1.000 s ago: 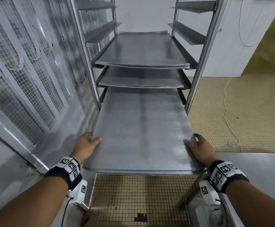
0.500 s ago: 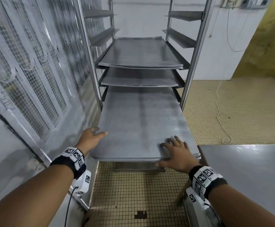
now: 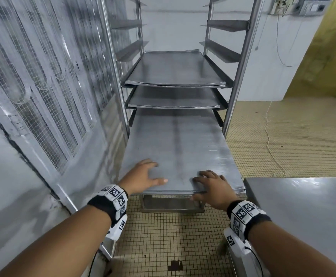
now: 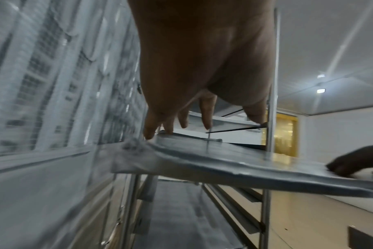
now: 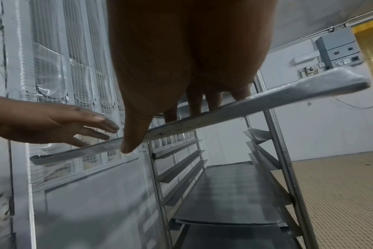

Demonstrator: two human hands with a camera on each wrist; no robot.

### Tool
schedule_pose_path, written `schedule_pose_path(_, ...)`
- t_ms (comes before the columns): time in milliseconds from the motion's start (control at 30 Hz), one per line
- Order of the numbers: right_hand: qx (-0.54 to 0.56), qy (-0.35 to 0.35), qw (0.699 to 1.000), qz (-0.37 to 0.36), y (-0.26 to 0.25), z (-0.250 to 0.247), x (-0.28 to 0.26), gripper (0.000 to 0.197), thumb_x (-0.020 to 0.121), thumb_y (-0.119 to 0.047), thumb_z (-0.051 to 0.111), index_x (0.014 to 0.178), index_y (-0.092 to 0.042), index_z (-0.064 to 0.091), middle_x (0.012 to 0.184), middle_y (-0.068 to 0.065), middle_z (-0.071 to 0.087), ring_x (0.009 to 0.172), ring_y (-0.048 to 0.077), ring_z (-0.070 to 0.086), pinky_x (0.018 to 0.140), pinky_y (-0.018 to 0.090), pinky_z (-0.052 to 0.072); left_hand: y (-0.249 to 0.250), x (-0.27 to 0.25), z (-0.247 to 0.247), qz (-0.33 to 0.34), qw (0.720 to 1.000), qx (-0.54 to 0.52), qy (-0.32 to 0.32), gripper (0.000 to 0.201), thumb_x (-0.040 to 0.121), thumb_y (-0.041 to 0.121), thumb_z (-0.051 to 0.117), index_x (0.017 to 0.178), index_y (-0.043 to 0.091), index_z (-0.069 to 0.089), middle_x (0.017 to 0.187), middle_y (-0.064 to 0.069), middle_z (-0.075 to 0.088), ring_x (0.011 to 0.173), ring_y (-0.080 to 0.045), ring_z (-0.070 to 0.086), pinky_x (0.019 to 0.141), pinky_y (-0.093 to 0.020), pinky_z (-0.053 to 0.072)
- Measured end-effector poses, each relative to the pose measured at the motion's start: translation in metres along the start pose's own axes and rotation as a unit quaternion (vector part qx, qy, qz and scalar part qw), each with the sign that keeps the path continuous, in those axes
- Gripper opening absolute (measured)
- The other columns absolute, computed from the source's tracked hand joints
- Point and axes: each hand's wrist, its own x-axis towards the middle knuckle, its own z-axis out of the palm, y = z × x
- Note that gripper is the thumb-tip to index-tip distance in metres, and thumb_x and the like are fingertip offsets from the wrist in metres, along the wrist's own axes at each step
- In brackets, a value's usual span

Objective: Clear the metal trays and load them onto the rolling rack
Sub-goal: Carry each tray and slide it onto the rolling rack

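So, quick rundown of what's visible:

Tray being loaded: big flat metal tray [image 3: 178,148] sits partway into the rolling rack [image 3: 241,62], its near end sticking out toward 6 o'clock over the tiled floor [image 3: 163,236].

Left hand: left hand [image 3: 143,177] lies flat on the tray's near-left corner, fingers spread and mostly straight, no grip. Left wrist view shows the fingertips [image 4: 149,133] down at the tray edge.

Right hand: right hand [image 3: 213,186] is at the near edge around 5 o'clock, fingers on top, thumb [image 5: 132,138] hooked under the rim, so it's pinching the tray.

Other trays: two more metal trays [image 3: 175,70] already sit on the rails above, toward 12 o'clock.

Surroundings: mesh-panelled wall [image 3: 43,86] at 9 o'clock, steel tabletop [image 3: 303,206] at 4 o'clock.
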Motion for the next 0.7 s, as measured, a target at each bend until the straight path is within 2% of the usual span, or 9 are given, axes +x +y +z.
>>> schedule_pose_path(67, 0.002, 0.005, 1.0, -0.001, 0.0, -0.001, 0.002, 0.073, 0.079, -0.072, 0.06, 0.144, -0.041, 0.046, 0.158, -0.009, 0.033, 0.15, 0.017, 0.019, 0.121, 0.052, 0.015, 0.009, -0.004, 0.006, 0.018, 0.998, 0.034, -0.058, 0.101, 0.065, 0.076, 0.072, 0.15, 0.031, 0.041, 0.163, 0.005, 0.026, 0.149, -0.014, 0.024, 0.122, -0.035, 0.02)
schedule_pose_path(133, 0.003, 0.006, 1.0, -0.003, 0.001, -0.002, 0.005, 0.07, 0.08, -0.07, 0.06, 0.143, -0.043, 0.047, 0.158, -0.009, 0.034, 0.15, 0.016, 0.021, 0.121, 0.052, 0.017, 0.011, -0.006, 0.013, 0.037, 0.989, 0.094, -0.107, 0.112, 0.058, 0.085, 0.067, 0.153, 0.035, 0.035, 0.165, 0.007, 0.02, 0.152, -0.016, 0.017, 0.124, -0.042, 0.015)
schedule_pose_path(167, 0.006, 0.008, 1.0, -0.003, 0.002, -0.002, 0.006, 0.068, 0.081, -0.069, 0.061, 0.142, -0.043, 0.048, 0.158, -0.009, 0.035, 0.149, 0.015, 0.021, 0.121, 0.052, 0.017, 0.011, -0.006, 0.016, 0.045, 0.985, 0.119, -0.118, 0.111, 0.058, 0.086, 0.066, 0.153, 0.037, 0.034, 0.166, 0.006, 0.018, 0.153, -0.017, 0.013, 0.124, -0.045, 0.013)
schedule_pose_path(267, 0.015, 0.016, 1.0, 0.005, 0.003, -0.004, 0.007, 0.062, 0.083, -0.064, 0.062, 0.14, -0.043, 0.052, 0.157, -0.01, 0.036, 0.149, 0.013, 0.022, 0.12, 0.05, 0.018, 0.006, -0.002, 0.021, 0.067, 0.985, 0.138, -0.085, 0.082, 0.079, 0.069, 0.066, 0.15, 0.037, 0.041, 0.165, 0.005, 0.023, 0.152, -0.017, 0.015, 0.123, -0.043, 0.012)
schedule_pose_path(333, 0.02, 0.025, 0.999, 0.016, 0.003, -0.004, 0.009, 0.058, 0.083, -0.064, 0.062, 0.137, -0.044, 0.054, 0.156, -0.012, 0.038, 0.148, 0.012, 0.023, 0.119, 0.051, 0.017, 0.003, 0.001, 0.021, 0.072, 0.987, 0.133, -0.062, 0.071, 0.086, 0.063, 0.064, 0.149, 0.036, 0.044, 0.163, 0.004, 0.027, 0.151, -0.016, 0.02, 0.122, -0.038, 0.014)
schedule_pose_path(467, 0.019, 0.046, 0.998, 0.036, 0.001, -0.002, 0.012, 0.049, 0.086, -0.062, 0.059, 0.133, -0.045, 0.057, 0.154, -0.013, 0.04, 0.147, 0.014, 0.024, 0.118, 0.058, 0.013, -0.002, 0.007, 0.023, 0.068, 0.986, 0.142, -0.049, 0.069, 0.087, 0.067, 0.058, 0.148, 0.036, 0.045, 0.163, 0.005, 0.029, 0.151, -0.016, 0.021, 0.123, -0.039, 0.017)
schedule_pose_path(567, 0.018, 0.052, 0.997, 0.051, -0.001, -0.001, 0.017, 0.052, 0.088, -0.061, 0.057, 0.138, -0.045, 0.054, 0.158, -0.011, 0.035, 0.15, 0.017, 0.019, 0.119, 0.062, 0.008, -0.004, 0.01, 0.024, 0.053, 0.988, 0.144, -0.022, 0.069, 0.086, 0.071, 0.053, 0.146, 0.036, 0.047, 0.162, 0.006, 0.031, 0.151, -0.017, 0.022, 0.121, -0.04, 0.017)
schedule_pose_path(700, 0.017, 0.045, 0.998, 0.039, 0.005, 0.002, 0.029, 0.053, 0.094, -0.063, 0.048, 0.144, -0.046, 0.046, 0.162, -0.014, 0.026, 0.153, 0.015, 0.009, 0.118, 0.061, -0.006, -0.009, 0.015, 0.027, 0.0, 0.985, 0.174, 0.013, 0.077, 0.08, 0.081, 0.037, 0.144, 0.04, 0.048, 0.161, 0.004, 0.033, 0.151, -0.024, 0.022, 0.121, -0.054, 0.012)
